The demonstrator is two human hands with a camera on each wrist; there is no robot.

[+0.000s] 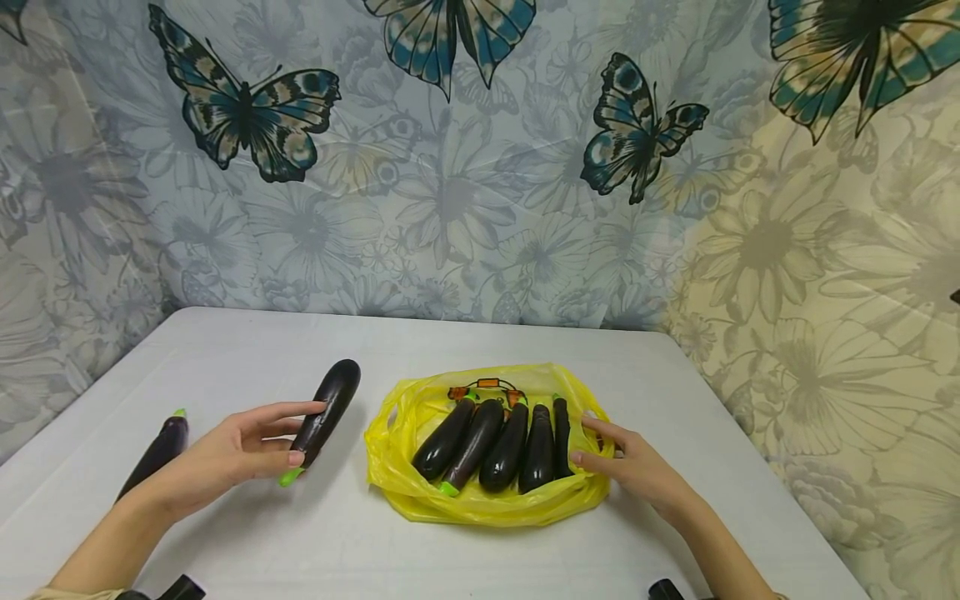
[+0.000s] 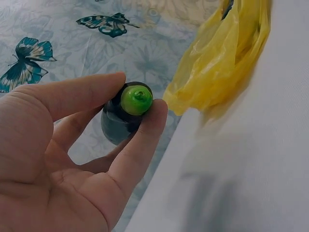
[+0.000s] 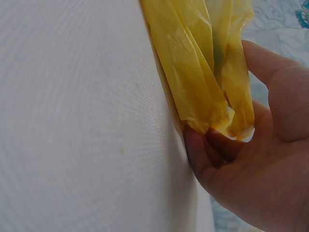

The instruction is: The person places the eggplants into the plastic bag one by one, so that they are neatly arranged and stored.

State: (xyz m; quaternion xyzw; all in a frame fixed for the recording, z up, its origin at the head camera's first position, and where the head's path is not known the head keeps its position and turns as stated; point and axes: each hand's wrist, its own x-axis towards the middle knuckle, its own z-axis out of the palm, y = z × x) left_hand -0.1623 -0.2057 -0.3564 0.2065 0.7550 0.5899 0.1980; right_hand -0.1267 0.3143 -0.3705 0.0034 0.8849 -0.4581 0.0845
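Observation:
My left hand (image 1: 225,454) pinches a dark, glossy eggplant (image 1: 335,400) between thumb and fingers, left of the yellow plastic bag (image 1: 498,510). The eggplant slants, its bright green stem end (image 2: 137,100) toward me in the left wrist view. At the bag's right side, my right hand (image 1: 637,468) grips the plastic, thumb at the inner face and other fingers around the outside. Several eggplants (image 1: 506,450) lie side by side in the spread-open bag. Another eggplant (image 1: 157,450) is on the table at the left, partly hidden behind my left forearm.
A white cloth covers the table (image 1: 300,550). Behind it hangs a flowered backdrop (image 1: 450,200) with butterflies, meeting the table's back edge. Dark camera parts (image 1: 182,588) show at the bottom by the wrists.

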